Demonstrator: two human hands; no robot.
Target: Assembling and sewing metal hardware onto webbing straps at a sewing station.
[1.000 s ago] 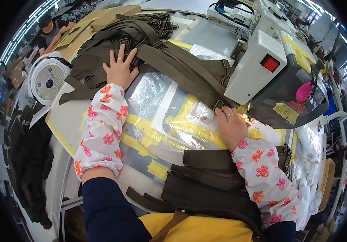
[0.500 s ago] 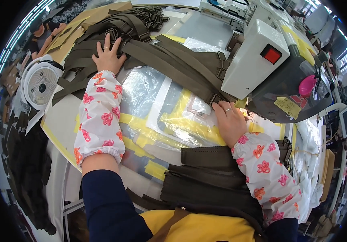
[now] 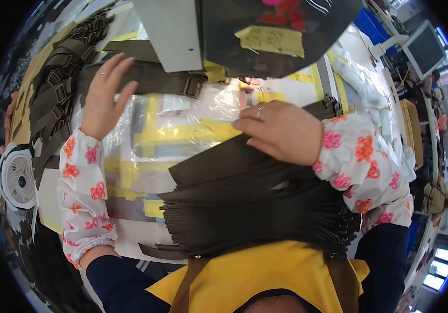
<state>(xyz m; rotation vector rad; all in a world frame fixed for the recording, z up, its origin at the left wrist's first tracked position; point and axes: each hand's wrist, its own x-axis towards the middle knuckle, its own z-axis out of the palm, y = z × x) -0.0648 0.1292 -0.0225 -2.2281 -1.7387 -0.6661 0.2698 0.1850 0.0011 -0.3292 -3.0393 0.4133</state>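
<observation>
My left hand (image 3: 110, 96) is raised with fingers spread, beside and partly over flat dark olive straps with metal buckles (image 3: 153, 78). Nothing shows in its grasp. Just right of the middle, my right hand (image 3: 286, 130) is closed over the far edge of a wide dark strap (image 3: 208, 159), thumb toward me and fingers beyond it. This strap slants across the top of a thick stack of similar dark straps (image 3: 255, 208) in front of my body. Under the machine head, the end buckle (image 3: 192, 87) of the olive straps lies near the clear film.
A machine head with a white box (image 3: 169, 31) and dark housing (image 3: 265, 57) overhangs the table's far side. Clear film and yellow tape (image 3: 182, 134) cover the work surface. Buckled straps (image 3: 59, 91) pile up at far left, above a white fan (image 3: 19, 177). A monitor (image 3: 424, 47) stands right.
My left hand has come off the strap pile and is raised. My right hand has left the buckle at the machine for the near stack, whose top strap now slants. The view has shifted.
</observation>
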